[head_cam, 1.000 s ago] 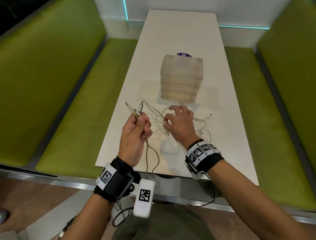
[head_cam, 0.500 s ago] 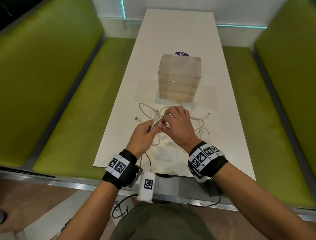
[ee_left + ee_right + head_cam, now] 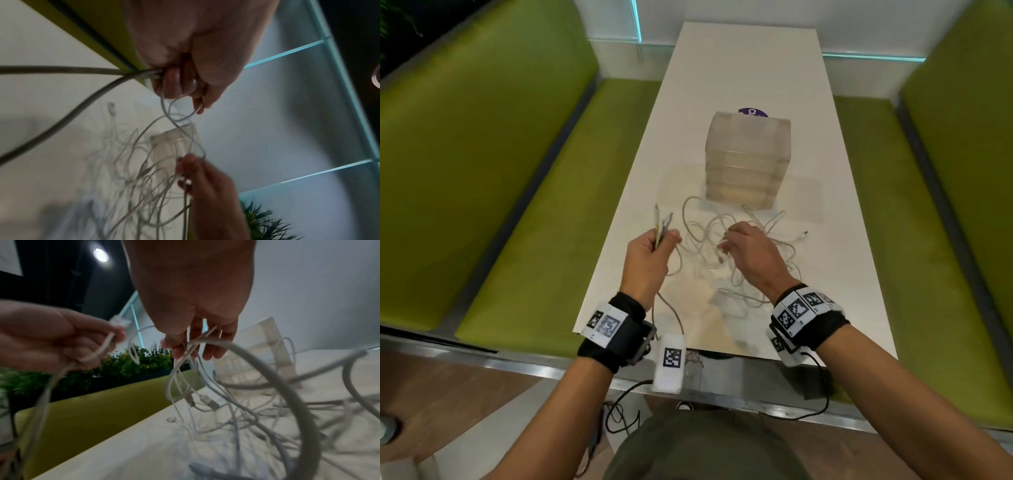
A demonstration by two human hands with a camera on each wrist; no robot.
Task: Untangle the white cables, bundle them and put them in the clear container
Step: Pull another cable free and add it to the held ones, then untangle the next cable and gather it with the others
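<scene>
A tangle of white cables (image 3: 726, 246) lies on the white table (image 3: 842, 274) in front of the clear container (image 3: 748, 157). My left hand (image 3: 650, 250) grips several cable ends (image 3: 661, 224) in a fist at the table's left side, plugs sticking up; the left wrist view shows the cables (image 3: 131, 73) running out of that fist (image 3: 180, 76). My right hand (image 3: 751, 251) hovers over the tangle and pinches cable strands (image 3: 185, 353) between thumb and fingers (image 3: 176, 350), lifting loops off the table.
Green bench seats (image 3: 534, 212) flank the table on both sides. A purple round sticker (image 3: 752, 112) shows behind the container. Plants (image 3: 133, 363) stand beyond the left bench. The far half of the table holds nothing else.
The hands met over the tangle half a second ago; my left hand has since pulled back left with its cable ends, and my right hand stays over the pile.
</scene>
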